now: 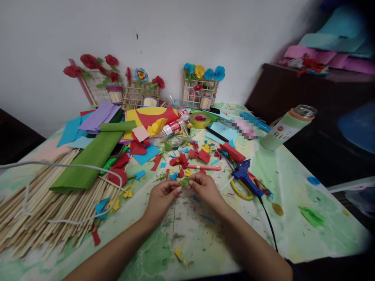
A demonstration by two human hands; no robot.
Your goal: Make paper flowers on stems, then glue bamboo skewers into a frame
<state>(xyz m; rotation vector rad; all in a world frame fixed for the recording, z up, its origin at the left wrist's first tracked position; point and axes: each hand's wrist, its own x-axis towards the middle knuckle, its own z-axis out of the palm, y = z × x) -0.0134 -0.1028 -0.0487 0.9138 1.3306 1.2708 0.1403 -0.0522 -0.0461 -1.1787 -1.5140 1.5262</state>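
My left hand [163,194] and my right hand [205,186] meet at the middle of the table, fingers pinched together on a small green paper leaf [185,182]. A thin green stem [174,212] runs down from the pinch towards me. Just beyond my fingers lies a red paper flower [179,160], and a pink pencil [205,168] rests beside it. A blue glue gun [246,178] lies right of my right hand, over yellow-handled scissors [240,192].
A large pile of wooden skewers [43,203] and a green crepe roll [88,160] fill the left. Coloured paper sheets [146,117], a plastic bottle [171,130], a tape roll [200,120] and flower-decorated stick frames [200,88] stand at the back. A green flask [285,128] leans at the right edge.
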